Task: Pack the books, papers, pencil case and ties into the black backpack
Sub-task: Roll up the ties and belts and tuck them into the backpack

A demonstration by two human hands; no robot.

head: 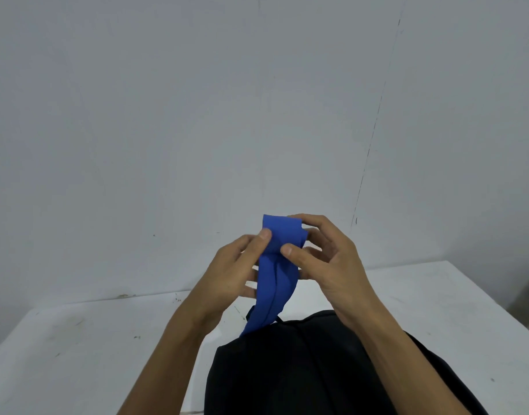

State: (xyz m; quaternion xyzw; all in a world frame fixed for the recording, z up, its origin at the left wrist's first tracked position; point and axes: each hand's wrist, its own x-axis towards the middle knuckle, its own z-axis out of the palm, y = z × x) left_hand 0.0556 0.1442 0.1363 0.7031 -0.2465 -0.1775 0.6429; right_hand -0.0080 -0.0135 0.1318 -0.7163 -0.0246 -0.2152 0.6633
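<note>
Black backpack (302,369) lies nearest, directly under the grip on the white table (77,339), and whether its zip is open cannot be told. Above it both hands pinch a blue tie (275,283): the left hand (236,274) has its thumb on the folded top and the right hand (329,259) has thumb and fingers curled round the same fold, while the tail hangs to the pack's top edge, with a grey wall (197,115) beyond. Step looks like folding or rolling the tie; the next move likely calls for gathering the loose tail and lowering the bundle into the pack.
</note>
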